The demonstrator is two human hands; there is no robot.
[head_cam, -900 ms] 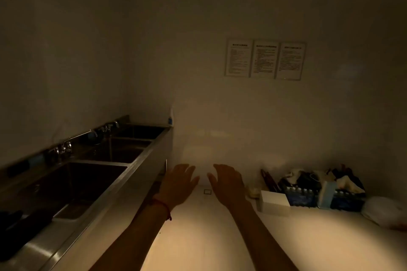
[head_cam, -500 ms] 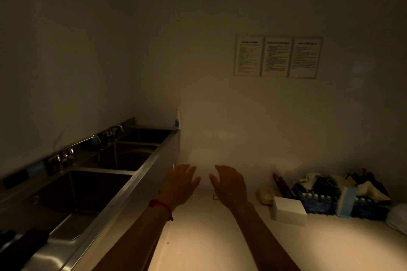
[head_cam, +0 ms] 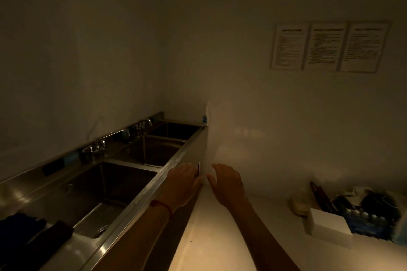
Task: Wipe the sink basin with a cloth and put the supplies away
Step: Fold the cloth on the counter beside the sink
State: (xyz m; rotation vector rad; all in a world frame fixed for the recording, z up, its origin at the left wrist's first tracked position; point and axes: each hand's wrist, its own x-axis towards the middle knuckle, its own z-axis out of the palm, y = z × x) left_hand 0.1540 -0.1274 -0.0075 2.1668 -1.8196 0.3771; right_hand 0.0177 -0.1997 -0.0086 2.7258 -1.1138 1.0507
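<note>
Beside the sink, left hand and right hand hover, each grip slack, empty.

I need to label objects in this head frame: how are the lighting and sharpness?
Head view: very dim, with a warm pool of light on the floor; the sink basin and dark cloths sit in shadow; the wall notices are too soft to read; wide-angle bending curves the edges.

L hand fwd, palm down, fingers loose, nothing held, red band at wrist | R hand just beside L fingers, fingers relaxed, slightly curled, nothing held | both forearms extended fwd
</note>
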